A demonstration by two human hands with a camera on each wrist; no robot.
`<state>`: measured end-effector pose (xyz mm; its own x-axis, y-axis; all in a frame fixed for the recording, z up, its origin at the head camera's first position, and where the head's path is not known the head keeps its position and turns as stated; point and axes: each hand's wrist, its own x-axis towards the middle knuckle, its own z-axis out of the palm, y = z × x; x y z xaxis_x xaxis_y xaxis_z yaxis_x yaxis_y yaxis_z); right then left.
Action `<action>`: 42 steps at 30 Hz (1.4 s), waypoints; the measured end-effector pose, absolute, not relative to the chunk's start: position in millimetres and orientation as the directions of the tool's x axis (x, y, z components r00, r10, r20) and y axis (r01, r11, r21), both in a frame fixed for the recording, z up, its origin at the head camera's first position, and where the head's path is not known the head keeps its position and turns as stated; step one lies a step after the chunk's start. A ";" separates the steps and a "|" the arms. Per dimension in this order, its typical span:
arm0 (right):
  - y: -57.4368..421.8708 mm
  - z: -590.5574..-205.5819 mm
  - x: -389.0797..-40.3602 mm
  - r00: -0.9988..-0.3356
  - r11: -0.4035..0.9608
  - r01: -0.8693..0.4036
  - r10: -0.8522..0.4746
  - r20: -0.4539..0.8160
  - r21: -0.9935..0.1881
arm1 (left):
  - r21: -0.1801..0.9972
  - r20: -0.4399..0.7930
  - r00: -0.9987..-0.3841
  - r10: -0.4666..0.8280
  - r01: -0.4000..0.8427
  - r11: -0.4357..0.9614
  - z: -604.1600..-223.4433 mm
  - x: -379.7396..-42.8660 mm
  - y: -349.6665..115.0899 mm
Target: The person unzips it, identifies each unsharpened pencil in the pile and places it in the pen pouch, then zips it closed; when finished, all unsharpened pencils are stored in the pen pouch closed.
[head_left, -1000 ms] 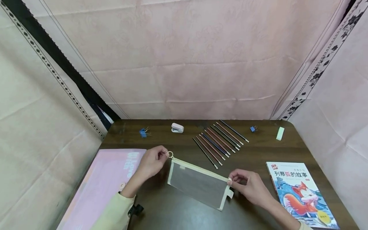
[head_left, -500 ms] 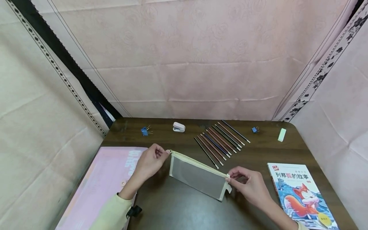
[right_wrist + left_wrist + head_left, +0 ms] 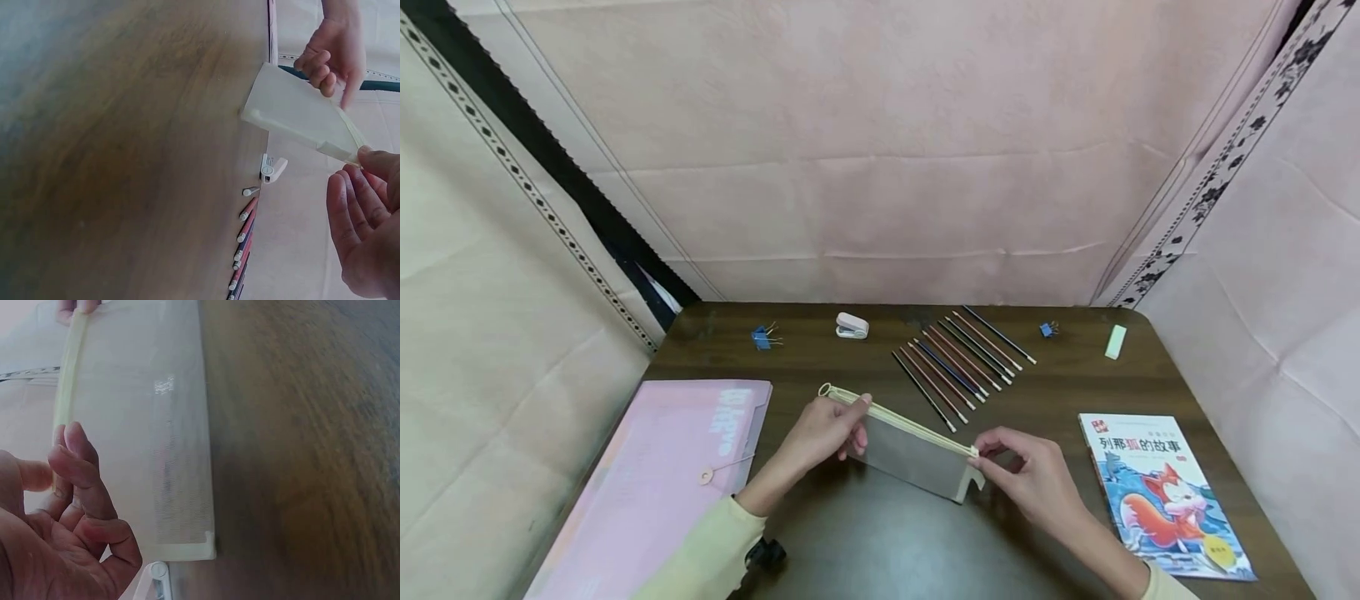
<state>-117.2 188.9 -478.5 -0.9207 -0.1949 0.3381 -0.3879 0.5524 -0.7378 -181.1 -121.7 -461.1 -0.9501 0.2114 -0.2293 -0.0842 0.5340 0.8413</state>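
Note:
A see-through mesh zip pouch (image 3: 902, 454) with a pale yellow zip edge is held above the table between both hands. My left hand (image 3: 823, 433) pinches its zip edge near the left end, where a ring (image 3: 825, 390) sticks out. My right hand (image 3: 1030, 475) pinches the opposite top corner, beside a small white tab. In the left wrist view the mesh (image 3: 137, 406) hangs flat past the curled fingers. The right wrist view shows the pouch (image 3: 300, 106) stretched between the two hands. Whether the zip is undone cannot be told.
Several pencils (image 3: 955, 367) lie in a slanted row behind the pouch. A white stapler (image 3: 852, 326), blue binder clips (image 3: 762, 337) and a pale green eraser-like block (image 3: 1116, 342) line the back. A pink folder (image 3: 655, 475) lies left, a picture-covered book (image 3: 1165, 500) right.
My left hand has shifted from the ring at the pouch's end to the zip edge, a little to the right. The right hand keeps its corner. The pouch's lower edge has tilted up.

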 end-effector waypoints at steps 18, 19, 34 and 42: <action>155.4 -484.2 -109.7 -0.868 0.436 -0.492 -0.311 0.387 -0.754 | 0.932 -0.302 -0.938 0.169 -0.254 0.258 -477.5 -175.7 -96.5; 152.5 -484.3 -109.6 -0.865 0.429 -0.496 -0.315 0.390 -0.755 | 0.935 -0.299 -0.937 0.179 -0.250 0.250 -478.3 -174.4 -95.0; 155.9 -469.0 -163.9 -0.954 0.543 -0.277 -0.256 0.158 -0.793 | 0.951 -0.216 -0.969 0.117 -0.182 0.248 -493.8 -180.4 -106.0; 144.8 -484.2 -219.7 -0.944 0.681 -0.329 -0.232 0.233 -0.654 | 0.952 -0.172 -0.981 0.088 -0.143 0.269 -498.6 -182.1 -103.7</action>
<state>-219.7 144.8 -484.2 -0.9445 -0.2316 0.2332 -0.3285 0.6815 -0.6539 -182.1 -103.7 -498.6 -0.9811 0.0876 -0.1724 -0.1433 0.2694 0.9523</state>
